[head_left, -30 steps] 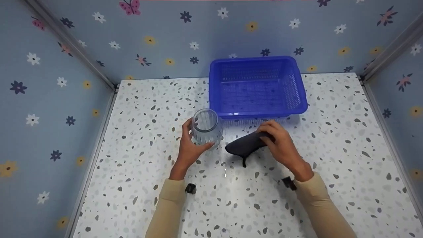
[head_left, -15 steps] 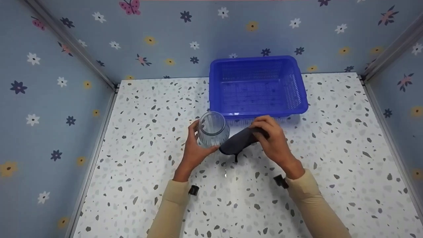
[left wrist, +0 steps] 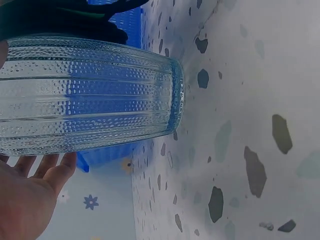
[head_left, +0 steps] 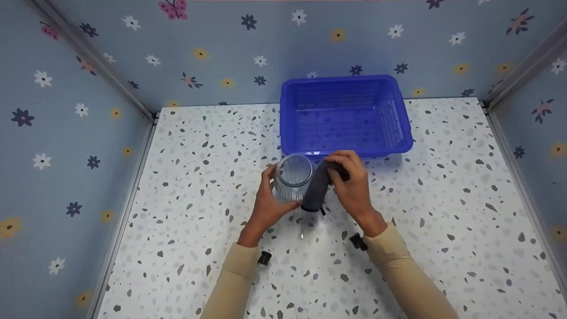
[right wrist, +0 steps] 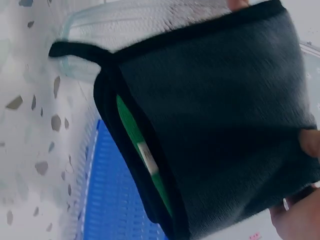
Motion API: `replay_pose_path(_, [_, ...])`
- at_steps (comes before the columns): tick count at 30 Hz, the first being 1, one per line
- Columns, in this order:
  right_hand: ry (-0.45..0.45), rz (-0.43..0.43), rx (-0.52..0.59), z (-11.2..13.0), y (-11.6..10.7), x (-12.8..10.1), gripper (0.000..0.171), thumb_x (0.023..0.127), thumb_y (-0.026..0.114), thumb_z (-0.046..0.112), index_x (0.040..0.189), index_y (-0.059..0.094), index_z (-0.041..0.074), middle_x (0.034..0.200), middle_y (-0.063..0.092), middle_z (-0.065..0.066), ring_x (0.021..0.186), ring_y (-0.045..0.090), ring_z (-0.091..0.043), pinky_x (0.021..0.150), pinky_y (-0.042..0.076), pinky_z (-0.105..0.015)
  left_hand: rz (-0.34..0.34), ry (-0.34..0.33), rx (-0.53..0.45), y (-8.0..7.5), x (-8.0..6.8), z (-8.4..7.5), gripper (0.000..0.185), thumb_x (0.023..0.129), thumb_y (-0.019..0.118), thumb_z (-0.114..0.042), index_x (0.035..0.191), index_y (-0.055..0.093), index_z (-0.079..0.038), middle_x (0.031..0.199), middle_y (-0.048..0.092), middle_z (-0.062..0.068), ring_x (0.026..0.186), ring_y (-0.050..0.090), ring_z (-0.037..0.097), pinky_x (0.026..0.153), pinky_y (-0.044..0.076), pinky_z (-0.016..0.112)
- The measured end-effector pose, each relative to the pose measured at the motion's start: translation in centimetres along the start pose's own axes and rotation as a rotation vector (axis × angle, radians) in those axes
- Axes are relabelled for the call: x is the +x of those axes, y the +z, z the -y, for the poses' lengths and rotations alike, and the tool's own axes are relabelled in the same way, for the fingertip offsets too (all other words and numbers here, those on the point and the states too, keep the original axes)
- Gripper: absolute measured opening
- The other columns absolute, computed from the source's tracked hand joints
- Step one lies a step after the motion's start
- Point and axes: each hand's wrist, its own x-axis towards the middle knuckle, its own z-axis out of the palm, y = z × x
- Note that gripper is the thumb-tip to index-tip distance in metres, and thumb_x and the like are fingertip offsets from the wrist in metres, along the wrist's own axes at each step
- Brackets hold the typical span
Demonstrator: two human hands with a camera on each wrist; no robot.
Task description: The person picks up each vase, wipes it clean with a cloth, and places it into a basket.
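Observation:
A clear ribbed glass jar (head_left: 290,190) stands upright in front of the basket, its open mouth facing up. My left hand (head_left: 271,206) grips it round the left side, thumb at the front. From the left wrist view, the jar's base (left wrist: 176,97) is close to the table; whether it touches I cannot tell. My right hand (head_left: 353,188) pinches a folded dark grey cloth (head_left: 315,191) by its upper end. The cloth (right wrist: 215,115) hangs right beside the jar, showing black trim, a loop and a green inside with a white label. Contact between cloth and jar is unclear.
A blue plastic basket (head_left: 285,119) with slotted walls sits at the back, just behind the jar and right hand. Flower-patterned panels (head_left: 212,48) enclose the speckled table (head_left: 195,190) at the back and sides. Small black devices (head_left: 265,258) are at both wrists.
My left hand and the jar have shifted right and slightly nearer. My right hand has moved left, bringing the cloth beside the jar, and the cloth now hangs more steeply.

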Motion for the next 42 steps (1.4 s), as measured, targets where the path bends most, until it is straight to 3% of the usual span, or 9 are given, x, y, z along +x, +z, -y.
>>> replay_pose_path(6, [0.01,-0.048,0.043,-0.3,1.4,-0.4,0.029,0.097,0.061,-0.018,0.117,0.074,-0.002,0.134,0.061,-0.022,0.102,0.066,-0.03,0.073,0.051,-0.022,0.011,0.013,0.02,0.5,-0.2,-0.1,0.109,0.075,0.098,-0.026,0.158,0.03,-0.009,0.155,0.046,0.014,0.141,0.047,0.031,0.12,0.04,0.048])
replay_pose_path(11, [0.03,-0.163,0.015,-0.3,2.1,-0.6,0.029,0.095,0.069,-0.012,0.122,0.072,-0.002,0.148,0.047,-0.026,0.127,0.055,-0.038,0.093,0.049,-0.031,0.005,0.016,0.015,0.8,-0.2,-0.3,0.11,0.074,0.099,-0.027,0.158,0.031,-0.01,0.157,0.046,0.013,0.141,0.048,0.031,0.119,0.041,0.048])
replay_pose_path(13, [0.046,-0.215,0.005,-0.3,2.3,-0.6,0.031,0.093,0.074,-0.01,0.122,0.068,-0.003,0.145,0.045,-0.026,0.121,0.058,-0.035,0.095,0.05,-0.032,0.003,0.015,0.012,0.9,-0.2,-0.4,0.11,0.073,0.099,-0.027,0.158,0.031,-0.011,0.157,0.046,0.012,0.141,0.048,0.03,0.118,0.041,0.048])
replay_pose_path(16, [0.062,-0.255,0.016,-0.4,2.4,-0.8,0.025,0.092,0.075,-0.009,0.115,0.064,-0.005,0.128,0.048,-0.021,0.094,0.06,-0.028,0.08,0.049,-0.028,0.006,0.016,0.018,1.0,-0.1,-0.4,0.11,0.074,0.099,-0.029,0.158,0.031,-0.01,0.158,0.046,0.012,0.141,0.048,0.03,0.118,0.042,0.05])
replay_pose_path(18, [0.063,-0.233,0.044,-0.5,2.3,-0.8,0.015,0.093,0.07,-0.011,0.106,0.064,-0.005,0.114,0.052,-0.019,0.075,0.054,-0.023,0.067,0.045,-0.025,0.008,0.017,0.015,1.1,-0.1,-0.5,0.111,0.074,0.099,-0.029,0.158,0.031,-0.008,0.158,0.045,0.013,0.141,0.048,0.031,0.117,0.042,0.05])
replay_pose_path(21, [0.076,-0.159,0.079,-0.7,1.9,-0.9,0.01,0.095,0.065,-0.013,0.099,0.068,-0.004,0.1,0.061,-0.019,0.071,0.055,-0.018,0.064,0.045,-0.023,0.012,0.023,0.016,1.3,-0.1,-0.5,0.111,0.074,0.099,-0.028,0.158,0.031,-0.005,0.158,0.045,0.015,0.14,0.049,0.032,0.116,0.043,0.051])
replay_pose_path(25, [0.136,-0.043,0.139,-0.6,0.6,-1.2,0.017,0.096,0.065,-0.014,0.106,0.074,-0.005,0.103,0.07,-0.02,0.085,0.064,-0.011,0.072,0.054,-0.022,0.011,0.039,0.023,1.5,-0.2,-0.5,0.109,0.074,0.099,-0.028,0.157,0.032,-0.002,0.156,0.046,0.016,0.139,0.05,0.032,0.114,0.044,0.051])
replay_pose_path(32, [0.222,0.153,0.218,-0.2,-2.0,-1.6,0.03,0.093,0.07,-0.015,0.122,0.073,-0.009,0.123,0.069,-0.024,0.107,0.066,-0.012,0.087,0.058,-0.024,-0.013,0.058,0.026,2.0,-0.3,-0.6,0.107,0.074,0.099,-0.027,0.156,0.034,-0.007,0.154,0.049,0.015,0.139,0.05,0.03,0.114,0.044,0.05])
replay_pose_path(42, [0.262,0.143,0.204,-0.3,-3.1,-1.6,0.027,0.089,0.075,-0.016,0.115,0.074,-0.01,0.117,0.068,-0.023,0.105,0.067,-0.011,0.083,0.06,-0.024,-0.059,0.055,0.07,3.6,-0.6,-0.8,0.108,0.073,0.1,-0.033,0.156,0.034,-0.009,0.155,0.05,0.013,0.135,0.053,0.029,0.108,0.048,0.049])
